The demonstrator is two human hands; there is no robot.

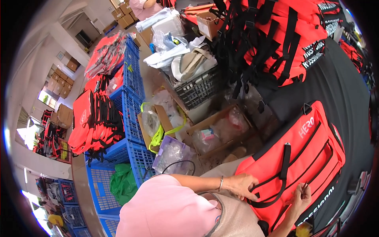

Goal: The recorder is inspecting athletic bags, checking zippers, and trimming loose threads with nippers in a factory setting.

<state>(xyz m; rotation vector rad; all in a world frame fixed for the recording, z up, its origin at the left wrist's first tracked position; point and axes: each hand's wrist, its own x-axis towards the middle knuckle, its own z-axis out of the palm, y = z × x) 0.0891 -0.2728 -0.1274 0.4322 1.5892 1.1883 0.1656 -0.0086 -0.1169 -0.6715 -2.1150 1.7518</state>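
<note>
A bright red-orange bag (299, 158) with black trim, zip lines and a black webbing strap (285, 166) lies in front of me on the black-covered table. At its near left edge my left hand (241, 185) is closed, its thumb and fingers pinching the black webbing there. Over the bag's lower part my right hand (301, 200) is closed on a small dark object (304, 190), possibly thread snips; the fingers cover most of it.
Several red bags (276, 39) with black straps are piled at the far right. Left of the table stand cardboard boxes (221, 134) of plastic bags, a purple bin (171, 152) and a black crate (197, 89) full of cloth. Stacked blue crates (132, 114) hold more red bags.
</note>
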